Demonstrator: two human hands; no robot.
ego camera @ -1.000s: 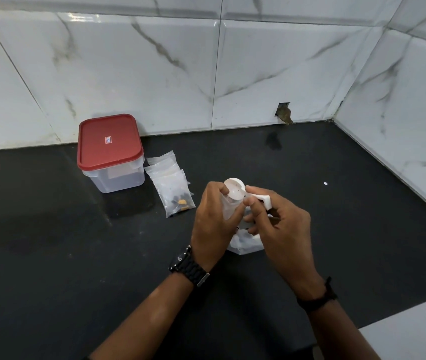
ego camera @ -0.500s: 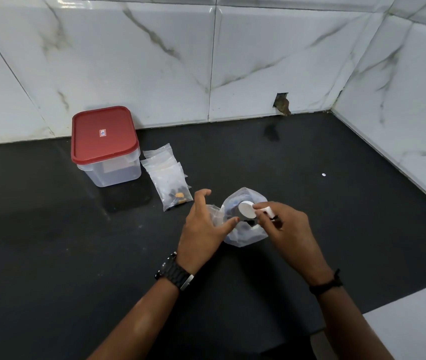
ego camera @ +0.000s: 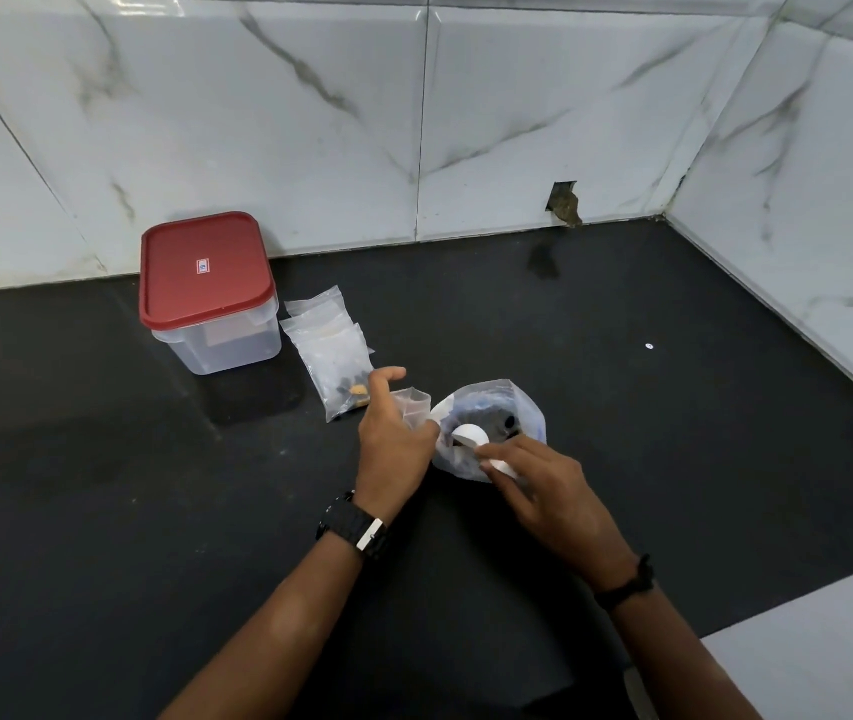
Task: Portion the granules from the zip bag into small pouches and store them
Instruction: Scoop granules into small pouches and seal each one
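Observation:
An open clear zip bag (ego camera: 525,407) with dark granules inside sits on the black counter (ego camera: 622,459). My right hand (ego camera: 549,493) pinches the handle of a white scoop (ego camera: 470,436), whose bowl is inside the bag's mouth. Just left of the bag, my left hand (ego camera: 393,444) holds a small clear pouch (ego camera: 414,405) between thumb and fingers, with the index finger raised. How much the pouch holds is hidden by the hand. A stack of small pouches (ego camera: 331,350) lies further left, the top one holding a few dark and orange bits.
A clear container with a red lid (ego camera: 206,283), shut, stands by the back wall left of the pouches. Marble-tiled walls close the back and right sides. A white speck (ego camera: 649,346) lies on the counter; a white surface (ego camera: 803,667) is at the lower right.
Both hands were raised with the scoop at the pouch's mouth. They have come down: the scoop now dips into the zip bag and my left hand has drawn the pouch to the left.

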